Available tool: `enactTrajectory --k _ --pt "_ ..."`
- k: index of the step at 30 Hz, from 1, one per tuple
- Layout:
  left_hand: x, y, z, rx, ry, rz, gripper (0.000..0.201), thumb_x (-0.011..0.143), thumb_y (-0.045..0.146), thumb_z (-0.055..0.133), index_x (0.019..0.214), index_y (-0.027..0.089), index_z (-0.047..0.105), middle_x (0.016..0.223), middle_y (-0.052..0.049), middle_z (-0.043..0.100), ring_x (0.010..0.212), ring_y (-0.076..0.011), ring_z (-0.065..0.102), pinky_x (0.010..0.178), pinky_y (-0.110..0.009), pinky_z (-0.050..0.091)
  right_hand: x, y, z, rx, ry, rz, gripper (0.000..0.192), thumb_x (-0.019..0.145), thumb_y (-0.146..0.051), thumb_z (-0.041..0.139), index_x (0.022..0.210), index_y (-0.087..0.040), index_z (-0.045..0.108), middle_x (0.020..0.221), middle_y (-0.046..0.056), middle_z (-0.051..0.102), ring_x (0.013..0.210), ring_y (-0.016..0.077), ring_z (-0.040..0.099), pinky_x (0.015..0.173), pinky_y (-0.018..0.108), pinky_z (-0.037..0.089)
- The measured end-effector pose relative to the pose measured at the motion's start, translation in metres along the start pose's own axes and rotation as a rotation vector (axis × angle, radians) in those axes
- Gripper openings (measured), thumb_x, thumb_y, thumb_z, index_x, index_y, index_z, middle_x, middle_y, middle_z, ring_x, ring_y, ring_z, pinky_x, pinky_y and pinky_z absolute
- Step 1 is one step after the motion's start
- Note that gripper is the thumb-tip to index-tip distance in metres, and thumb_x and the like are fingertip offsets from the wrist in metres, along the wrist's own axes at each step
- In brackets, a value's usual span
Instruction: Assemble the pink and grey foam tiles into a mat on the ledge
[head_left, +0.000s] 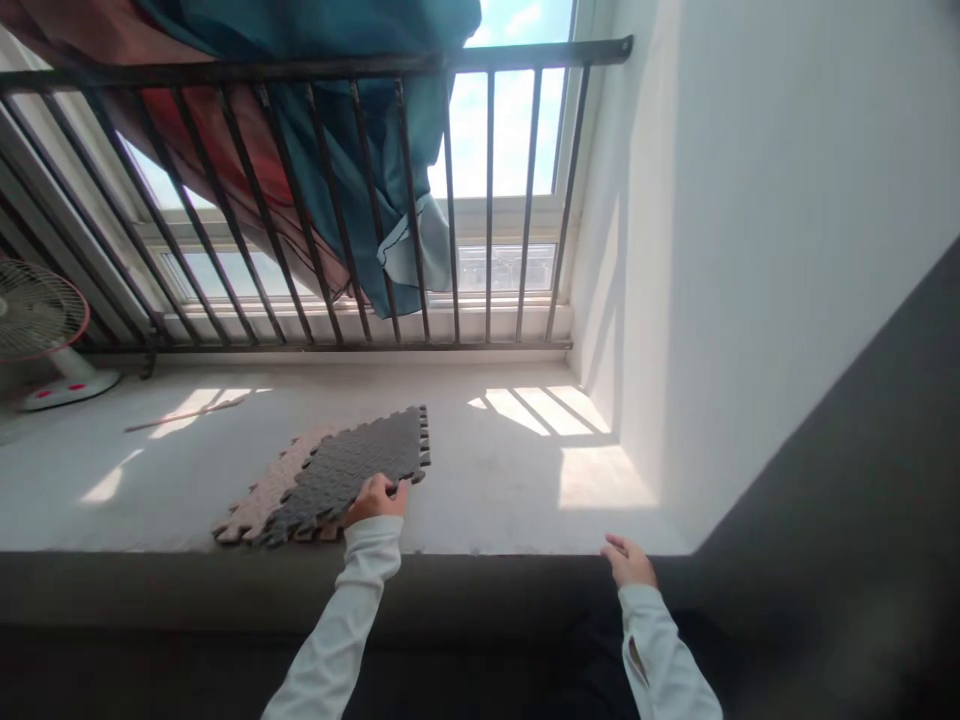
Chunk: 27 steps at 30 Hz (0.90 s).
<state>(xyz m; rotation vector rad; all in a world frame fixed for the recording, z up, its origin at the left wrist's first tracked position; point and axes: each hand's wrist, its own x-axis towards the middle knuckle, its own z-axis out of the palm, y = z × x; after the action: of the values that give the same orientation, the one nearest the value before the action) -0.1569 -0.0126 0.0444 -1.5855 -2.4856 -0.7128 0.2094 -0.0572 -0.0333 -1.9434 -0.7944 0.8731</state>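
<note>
White-sleeved, my right hand (628,562) rests loosely open on the dark ledge edge (487,580). My left hand (377,497) pinches the near corner of the dark grey interlocking foam mat (352,470), lying atop a pinkish-tan foam mat (262,495) on the sill. Such a thin corner grip may slip or drag both.

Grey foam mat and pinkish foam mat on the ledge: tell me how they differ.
The grey foam mat lies on top; the pinkish foam mat lies under it, mostly covered. The grey mat is dark, the pinkish one pale. The left hand grips the grey mat's near edge; no hand touches the pinkish mat. Both have interlocking toothed edges and rest on the ledge.
</note>
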Motion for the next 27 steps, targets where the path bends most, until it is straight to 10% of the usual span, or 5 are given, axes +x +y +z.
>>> enactTrajectory --k 6,10,18,22,27 --pt "-0.107 0.137 0.042 -0.05 -0.4 0.37 0.023 0.078 0.037 0.042 0.085 0.021 0.057 0.089 -0.006 0.058 0.075 -0.0185 0.058 0.062 -0.029 0.04 -0.024 -0.012 0.01 0.264 -0.026 0.14 0.049 0.068 -0.055 0.04 0.101 -0.02 0.046 0.089 0.009 0.061 0.071 0.0176 0.062 0.052 0.027 0.047" --pt "-0.174 0.174 0.062 -0.12 -0.766 0.662 0.028 0.071 0.027 0.05 0.098 0.024 0.057 0.1 -0.008 0.057 0.086 -0.0208 0.058 0.069 -0.03 0.045 -0.024 -0.005 0.006 0.335 -0.021 0.13 0.054 0.058 -0.045 0.059 0.104 -0.025 0.04 0.067 -0.001 0.059 0.058 0.0165 0.06 0.045 0.024 0.044" --pt "-0.166 0.095 0.087 -0.073 -0.3 0.678 0.065 0.06 0.012 0.053 0.121 0.033 0.045 0.133 -0.004 0.04 0.123 -0.0273 0.031 0.099 -0.045 0.027 0.006 0.008 -0.015 0.314 0.088 0.056 0.028 0.055 -0.02 0.058 0.078 -0.026 0.044 0.039 -0.013 0.048 0.054 0.0161 0.061 0.038 0.017 0.036" --pt "-0.138 0.054 0.102 0.067 -0.301 0.62 0.055 0.063 0.015 0.054 0.116 0.031 0.052 0.126 -0.005 0.049 0.116 -0.0246 0.042 0.098 -0.04 0.031 0.018 0.006 -0.018 0.394 0.171 0.089 0.022 0.057 -0.023 0.063 0.072 -0.023 0.047 0.041 -0.011 0.049 0.06 0.0146 0.06 0.045 0.017 0.041" --pt "-0.128 0.059 0.125 0.049 -0.344 0.655 0.057 0.064 0.013 0.053 0.119 0.031 0.049 0.127 -0.004 0.048 0.118 -0.0222 0.04 0.099 -0.033 0.032 0.024 0.002 -0.017 0.523 0.283 0.186 0.026 0.076 -0.032 0.056 0.095 -0.016 0.052 0.085 0.001 0.06 0.079 0.0147 0.057 0.066 0.028 0.048"
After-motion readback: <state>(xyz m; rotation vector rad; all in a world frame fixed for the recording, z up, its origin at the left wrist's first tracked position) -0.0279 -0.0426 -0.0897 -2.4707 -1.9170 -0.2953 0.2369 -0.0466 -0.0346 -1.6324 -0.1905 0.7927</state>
